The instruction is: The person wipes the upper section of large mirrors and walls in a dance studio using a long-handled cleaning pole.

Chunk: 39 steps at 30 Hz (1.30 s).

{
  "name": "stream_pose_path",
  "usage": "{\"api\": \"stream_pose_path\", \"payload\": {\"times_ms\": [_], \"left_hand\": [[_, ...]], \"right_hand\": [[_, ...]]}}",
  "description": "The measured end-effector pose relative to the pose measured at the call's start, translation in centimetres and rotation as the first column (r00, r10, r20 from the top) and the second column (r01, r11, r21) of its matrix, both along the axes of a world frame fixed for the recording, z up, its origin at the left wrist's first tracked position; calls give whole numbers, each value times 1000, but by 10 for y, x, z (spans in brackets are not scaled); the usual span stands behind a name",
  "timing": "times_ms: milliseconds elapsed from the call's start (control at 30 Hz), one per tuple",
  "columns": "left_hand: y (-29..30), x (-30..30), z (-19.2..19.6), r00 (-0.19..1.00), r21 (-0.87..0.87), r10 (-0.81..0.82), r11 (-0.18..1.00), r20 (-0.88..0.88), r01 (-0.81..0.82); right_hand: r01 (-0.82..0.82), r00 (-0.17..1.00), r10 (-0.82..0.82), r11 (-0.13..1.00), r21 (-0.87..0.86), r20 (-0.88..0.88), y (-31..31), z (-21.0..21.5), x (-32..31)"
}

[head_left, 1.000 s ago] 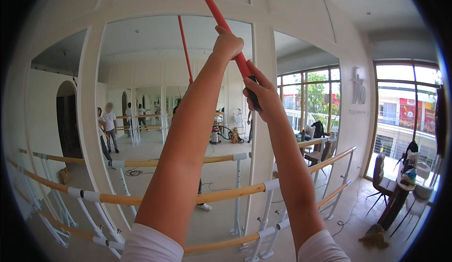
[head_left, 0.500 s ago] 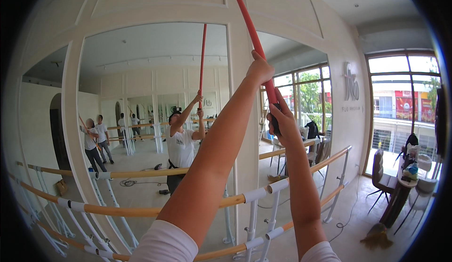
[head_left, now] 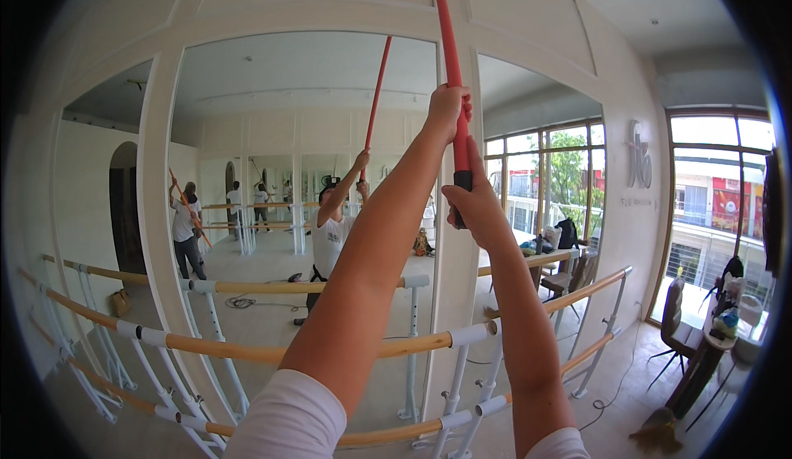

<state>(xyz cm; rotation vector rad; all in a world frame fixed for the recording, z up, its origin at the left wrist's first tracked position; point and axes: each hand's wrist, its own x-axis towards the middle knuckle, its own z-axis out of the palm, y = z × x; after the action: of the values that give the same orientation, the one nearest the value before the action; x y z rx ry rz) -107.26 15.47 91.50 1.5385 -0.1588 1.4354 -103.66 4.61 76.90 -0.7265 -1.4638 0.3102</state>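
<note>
A long red pole [head_left: 446,34] rises steeply out of the top of the picture, so its far end is hidden. My left hand [head_left: 450,109] is wrapped round the red shaft, with my arm stretched up and forward. Lower down, my right hand [head_left: 480,210] grips the pole at its black end piece [head_left: 463,181], thumb lying across it. Behind the pole are the pale panelled wall [head_left: 511,5] and tall mirrors [head_left: 313,71]. My reflection in the middle mirror shows the same pole held upright.
Wooden barres [head_left: 239,348] on white metal stands cross in front of the mirrors. At right are a chair [head_left: 678,327], a table with bags [head_left: 724,331], a broom head [head_left: 657,432] and a cable on the floor. The mirror reflects other people [head_left: 186,228], one with a pole.
My view has swung a little left, shifting the wall and mirrors rightward. The pole looks more upright, and my left hand has moved slightly left; both hands keep hold of it.
</note>
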Motion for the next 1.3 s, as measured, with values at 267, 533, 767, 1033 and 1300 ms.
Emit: {"api": "stream_pose_path", "payload": {"times_ms": [267, 533, 767, 1033, 1300], "left_hand": [[-17, -159, -5, 998, -7, 54, 999, 42, -54], [-46, -290, -20, 987, -44, 130, 991, 97, -126], [-86, -368, -1, 932, -79, 362, 929, -19, -362], [-119, -414, -7, 656, -49, 752, 654, -62, -755], [-142, -412, -115, 709, 145, 687, 726, -156, -672]], "right_hand": [[4, 995, -3, 1000, -14, 101, -13, 1, -139], [-10, 977, 14, 1000, -21, 213, -31, -7, -257], [-244, 958, 250, 968, -60, 141, -63, 5, -304], [-423, 905, 419, 905, -50, -79, -107, -66, -329], [-467, 874, 431, 873, -140, -226, -170, -177, -320]]}}
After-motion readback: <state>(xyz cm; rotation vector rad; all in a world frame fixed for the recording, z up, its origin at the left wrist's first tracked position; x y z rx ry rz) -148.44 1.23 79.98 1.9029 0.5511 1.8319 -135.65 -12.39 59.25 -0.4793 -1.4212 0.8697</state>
